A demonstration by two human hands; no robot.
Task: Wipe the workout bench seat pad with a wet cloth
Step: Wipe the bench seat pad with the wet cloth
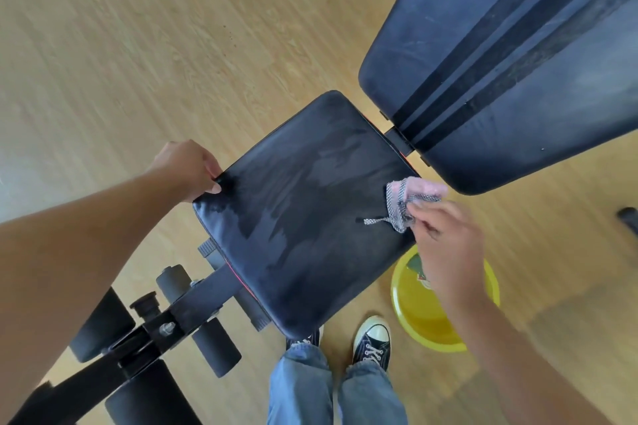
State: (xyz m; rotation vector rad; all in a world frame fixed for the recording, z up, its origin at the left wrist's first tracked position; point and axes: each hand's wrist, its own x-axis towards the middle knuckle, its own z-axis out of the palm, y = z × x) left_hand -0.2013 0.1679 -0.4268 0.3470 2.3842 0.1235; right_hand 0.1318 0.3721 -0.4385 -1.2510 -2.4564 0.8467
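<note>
The black seat pad (303, 214) of the workout bench fills the middle of the head view, streaked with damp patches. My left hand (188, 169) grips the pad's far-left edge, fingers curled over it. My right hand (445, 238) pinches a small pink and grey checked cloth (407, 200) at the pad's right edge. The cloth hangs crumpled from my fingertips, with a loose strip trailing onto the pad.
The long backrest pad (511, 55) rises to the upper right. A yellow basin (435, 310) sits on the wooden floor below my right hand. Foam leg rollers and the black frame (165, 324) stand at lower left. My sneakers (373, 342) are by the pad's near corner.
</note>
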